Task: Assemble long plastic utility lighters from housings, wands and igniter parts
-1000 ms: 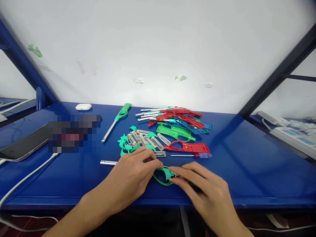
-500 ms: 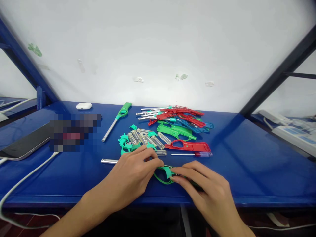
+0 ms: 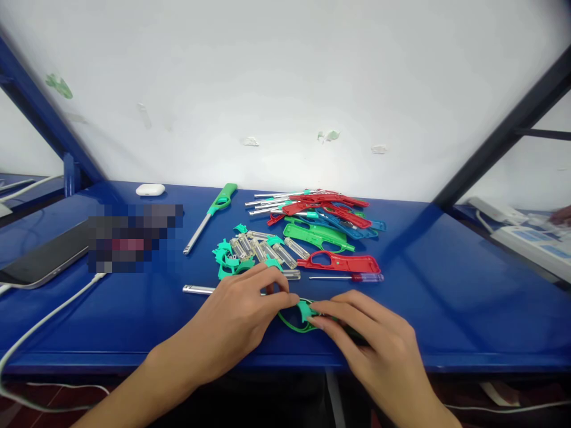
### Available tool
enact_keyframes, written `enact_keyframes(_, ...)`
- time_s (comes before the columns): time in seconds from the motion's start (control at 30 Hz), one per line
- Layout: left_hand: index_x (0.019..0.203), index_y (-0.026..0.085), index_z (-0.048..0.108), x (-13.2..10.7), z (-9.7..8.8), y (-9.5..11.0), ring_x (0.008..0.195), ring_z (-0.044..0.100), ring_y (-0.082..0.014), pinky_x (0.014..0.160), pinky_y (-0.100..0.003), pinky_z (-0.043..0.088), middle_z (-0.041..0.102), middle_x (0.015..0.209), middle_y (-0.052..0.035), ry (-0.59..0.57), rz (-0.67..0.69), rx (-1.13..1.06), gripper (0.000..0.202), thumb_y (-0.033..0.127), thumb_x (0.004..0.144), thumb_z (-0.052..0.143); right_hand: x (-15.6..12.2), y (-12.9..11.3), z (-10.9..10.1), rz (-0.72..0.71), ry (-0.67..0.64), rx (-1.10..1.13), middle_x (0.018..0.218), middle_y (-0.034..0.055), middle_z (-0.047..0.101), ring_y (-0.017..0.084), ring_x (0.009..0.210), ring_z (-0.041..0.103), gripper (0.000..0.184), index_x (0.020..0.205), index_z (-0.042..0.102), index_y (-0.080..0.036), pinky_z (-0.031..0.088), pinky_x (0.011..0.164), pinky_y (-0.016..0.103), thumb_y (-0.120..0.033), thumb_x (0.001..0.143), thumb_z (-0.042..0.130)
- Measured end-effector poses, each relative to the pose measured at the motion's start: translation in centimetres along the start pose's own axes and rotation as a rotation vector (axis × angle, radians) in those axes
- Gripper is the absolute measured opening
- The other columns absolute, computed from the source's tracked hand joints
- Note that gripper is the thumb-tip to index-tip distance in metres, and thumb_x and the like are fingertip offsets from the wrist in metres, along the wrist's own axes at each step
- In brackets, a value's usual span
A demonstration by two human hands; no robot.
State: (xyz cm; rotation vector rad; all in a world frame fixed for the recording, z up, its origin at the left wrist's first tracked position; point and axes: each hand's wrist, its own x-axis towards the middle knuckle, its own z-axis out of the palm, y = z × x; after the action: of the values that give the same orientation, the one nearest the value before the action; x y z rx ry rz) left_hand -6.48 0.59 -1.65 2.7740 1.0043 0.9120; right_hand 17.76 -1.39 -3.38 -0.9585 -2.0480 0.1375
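Near the table's front edge lies a long-nosed gas lighter with a green handle shell (image 3: 292, 326) and a metal tube (image 3: 197, 289) pointing left. Its handle is mostly hidden under my hands. My right hand (image 3: 379, 339) pinches a teal trigger (image 3: 305, 311) between thumb and fingertips, at the shell's finger loop. My left hand (image 3: 247, 303) is closed over the lighter just left of the trigger, its thumb and fingertips on the shell. Behind my hands are loose teal triggers (image 3: 226, 260) and clear fuel tanks (image 3: 285, 255).
Behind them lie a red half shell (image 3: 343, 263), a screwdriver (image 3: 368, 277), a green half shell (image 3: 316, 236) and a pile of lighter parts (image 3: 330, 208). An assembled green lighter (image 3: 209, 220), a white earbud case (image 3: 150, 189) and a phone (image 3: 49, 252) lie leftward. Another person's hand (image 3: 562, 215) shows far right.
My left thumb and fingertips have shifted slightly right, closer to the trigger. My right hand keeps its pinch. Another person's hand has appeared at the right edge.
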Motion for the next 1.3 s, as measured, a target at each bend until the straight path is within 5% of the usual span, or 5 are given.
enact_keyframes(0.77, 0.116, 0.021, 0.074, 0.22, 0.05, -0.17, 0.088, 0.066, -0.0174, 0.072, -0.027, 0.056, 0.068, 0.103, -0.0053, 0.042, 0.025, -0.068, 0.034, 0.001, 0.102, 0.05, -0.2, 0.52, -0.17, -0.038, -0.07, -0.019, 0.092, -0.0009, 0.07, 0.012, 0.076, 0.068, 0.021, 0.122, 0.076, -0.03, 0.054, 0.07, 0.025, -0.024, 0.104, 0.066)
enact_keyframes(1.1, 0.121, 0.018, 0.071, -0.04, 0.56, -0.28, 0.095, 0.066, -0.021, 0.081, -0.033, 0.058, 0.069, 0.106, -0.0064, 0.039, -0.019, -0.039, 0.027, 0.006, 0.103, 0.055, -0.38, 0.33, -0.04, -0.029, -0.012, -0.048, 0.092, 0.0005, 0.072, 0.013, 0.077, 0.069, 0.015, 0.113, 0.079, -0.023, 0.055, 0.072, 0.026, -0.025, 0.103, 0.067)
enact_keyframes(1.3, 0.107, 0.015, 0.072, -0.03, 0.39, -0.04, 0.095, 0.064, -0.0226, 0.085, -0.037, 0.058, 0.066, 0.105, -0.0078, -0.022, -0.054, 0.035, 0.021, 0.007, 0.105, 0.052, -0.16, 0.28, -0.04, -0.05, 0.016, -0.073, 0.09, 0.0006, 0.071, 0.012, 0.075, 0.069, 0.016, 0.112, 0.08, -0.022, 0.055, 0.072, 0.025, -0.025, 0.104, 0.067)
